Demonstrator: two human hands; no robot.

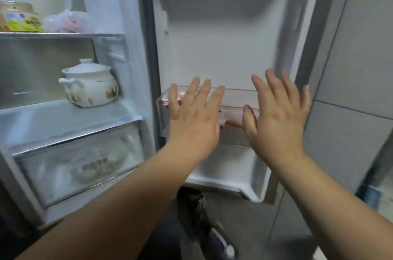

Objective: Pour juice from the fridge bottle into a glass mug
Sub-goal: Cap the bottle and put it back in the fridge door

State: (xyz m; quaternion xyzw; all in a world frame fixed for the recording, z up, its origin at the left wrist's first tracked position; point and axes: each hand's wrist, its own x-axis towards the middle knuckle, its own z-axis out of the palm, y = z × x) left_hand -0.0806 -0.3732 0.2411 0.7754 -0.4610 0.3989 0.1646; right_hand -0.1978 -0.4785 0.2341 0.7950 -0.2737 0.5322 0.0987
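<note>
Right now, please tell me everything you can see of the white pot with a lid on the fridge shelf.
The white pot looks ceramic, round-bellied, with brownish leaf-like marks on its side. A domed lid with a knob sits closed on top, and a small handle sticks out at its left. It stands upright on the middle shelf, toward the shelf's right end. Neither hand touches it, and nothing else stands against it.

A clear plastic door bin (pixel 164 115) hangs low on the open fridge door (pixel 223 42), and something reddish-pink (pixel 232 120) lies in it, too blurred and hidden behind two hands to tell if it is the bottle.
</note>
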